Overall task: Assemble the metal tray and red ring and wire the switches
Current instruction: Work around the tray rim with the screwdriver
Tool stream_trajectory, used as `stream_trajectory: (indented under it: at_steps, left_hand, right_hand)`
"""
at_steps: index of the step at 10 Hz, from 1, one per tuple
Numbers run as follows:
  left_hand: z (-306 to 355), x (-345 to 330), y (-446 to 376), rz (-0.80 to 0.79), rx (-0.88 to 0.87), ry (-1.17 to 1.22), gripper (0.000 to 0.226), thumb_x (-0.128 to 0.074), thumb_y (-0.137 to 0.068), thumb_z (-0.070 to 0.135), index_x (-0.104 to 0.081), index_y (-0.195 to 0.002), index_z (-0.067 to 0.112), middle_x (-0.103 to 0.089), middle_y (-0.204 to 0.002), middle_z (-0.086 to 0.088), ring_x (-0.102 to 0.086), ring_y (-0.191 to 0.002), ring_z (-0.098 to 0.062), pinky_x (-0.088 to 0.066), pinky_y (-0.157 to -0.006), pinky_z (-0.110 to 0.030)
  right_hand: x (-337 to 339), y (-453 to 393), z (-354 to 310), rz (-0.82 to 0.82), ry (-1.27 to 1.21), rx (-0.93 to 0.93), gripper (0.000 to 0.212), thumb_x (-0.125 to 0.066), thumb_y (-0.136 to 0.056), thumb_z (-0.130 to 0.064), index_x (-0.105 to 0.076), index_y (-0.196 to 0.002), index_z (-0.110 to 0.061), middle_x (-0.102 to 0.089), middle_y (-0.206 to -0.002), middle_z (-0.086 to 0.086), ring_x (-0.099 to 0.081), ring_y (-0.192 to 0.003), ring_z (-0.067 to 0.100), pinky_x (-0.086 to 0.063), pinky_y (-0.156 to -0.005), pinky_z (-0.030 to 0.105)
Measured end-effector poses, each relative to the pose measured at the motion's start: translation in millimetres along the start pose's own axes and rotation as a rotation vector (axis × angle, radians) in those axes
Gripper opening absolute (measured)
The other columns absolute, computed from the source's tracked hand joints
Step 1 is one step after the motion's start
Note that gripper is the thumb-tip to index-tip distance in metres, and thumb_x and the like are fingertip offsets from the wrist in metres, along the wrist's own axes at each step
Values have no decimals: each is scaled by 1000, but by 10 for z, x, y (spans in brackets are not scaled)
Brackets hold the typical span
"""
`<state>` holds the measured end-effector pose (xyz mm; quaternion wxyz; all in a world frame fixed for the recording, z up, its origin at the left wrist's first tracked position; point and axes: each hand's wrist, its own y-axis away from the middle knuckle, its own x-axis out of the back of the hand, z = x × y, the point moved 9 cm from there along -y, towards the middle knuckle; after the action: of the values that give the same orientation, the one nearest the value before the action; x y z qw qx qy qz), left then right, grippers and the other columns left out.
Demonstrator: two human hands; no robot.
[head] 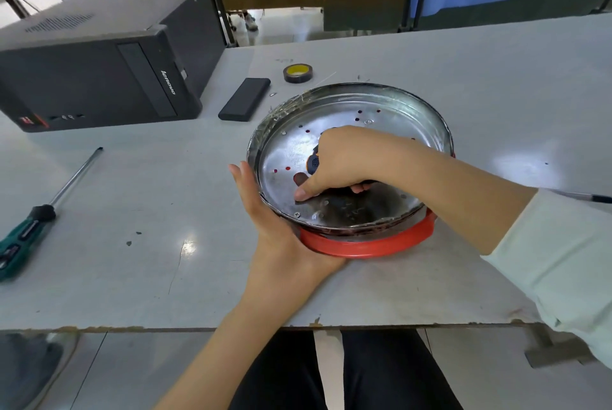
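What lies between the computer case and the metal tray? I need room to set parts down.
In the head view, a flat black block lies between the computer case and the metal tray, with a tape roll farther back.

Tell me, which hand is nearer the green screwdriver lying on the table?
Left. The left hand cups the metal tray's near-left edge, nearer the green screwdriver; the right hand works inside the tray, farther off.

left hand (265,211) flat and cupped, right hand (341,161) fisted

Shiny scuffed metal tray (390,111); smooth red ring (371,248), perhaps plastic; matt worn table (165,260).
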<state>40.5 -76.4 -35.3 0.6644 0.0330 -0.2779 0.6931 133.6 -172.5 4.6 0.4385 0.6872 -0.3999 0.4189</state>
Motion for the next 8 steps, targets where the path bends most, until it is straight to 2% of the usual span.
stream_trajectory:
  at_steps: [1,2,3,4,5,6,7,8]
  left_hand:
    - [100,-47,40,7,-86,119,148,-90,-65,19,38,-132,52,-37,-150,12,-43,-135,-7,-38,-111,-41]
    - [235,-37,46,23,-151,162,139,-85,-69,8,35,-140,15,-19,-131,59,-39,-126,18,-42,-107,-39]
    - [228,-41,29,-11,-84,209,136,-83,-69,1,32,-140,19,-20,-122,64,-37,-117,28,-42,-102,-17]
    - [63,-45,-47,-180,77,346,151,-91,-57,13,34,-140,30,-35,-135,29,-36,-122,25,-35,-102,-6]
    - [-53,-42,-111,-349,264,555,162,-97,-40,29,28,-141,45,-40,-150,2,-49,-131,-9,-42,-108,-34]
    - [-93,-96,-160,-365,316,653,154,-99,-35,34,7,-146,44,-57,-136,-11,-60,-120,-24,-50,-98,-41]
    - [-242,-115,-184,-251,366,684,128,-88,-53,2,-9,-147,40,-66,-124,-8,-64,-115,-27,-51,-96,-47]
    - [-290,-128,-174,-259,326,636,115,-79,-59,-6,-15,-147,32,-67,-121,-5,-63,-115,-25,-52,-96,-45]
  right_hand:
    - [-4,0,38,12,-29,-21,55,-74,-68,-60,-48,-60,-12,-40,-22,-6,-39,-20,11,-30,-36,14]
    - [-33,-25,89,5,-80,-26,57,-73,-69,-60,-46,-54,-12,-40,-23,-5,-38,-21,12,-33,-42,19]
    - [-35,-36,122,-14,-98,-16,61,-71,-71,-62,-43,-49,-12,-41,-25,-4,-40,-26,14,-34,-46,23]
    - [43,-21,144,-18,-105,-13,61,-70,-69,-64,-43,-49,-14,-43,-26,-4,-39,-25,13,-31,-42,20]
    - [160,-4,137,18,-153,7,61,-69,-68,-66,-42,-50,-14,-45,-29,-2,-39,-23,14,-25,-30,13]
    - [206,-8,81,58,-157,39,63,-68,-69,-65,-36,-49,-15,-44,-28,0,-38,-24,15,-22,-28,14]
    - [148,-14,66,50,-146,50,59,-67,-70,-65,-40,-56,-15,-44,-29,1,-38,-26,16,-24,-31,17]
    - [123,3,80,28,-123,42,58,-64,-72,-66,-48,-63,-11,-45,-30,2,-39,-28,17,-24,-29,17]
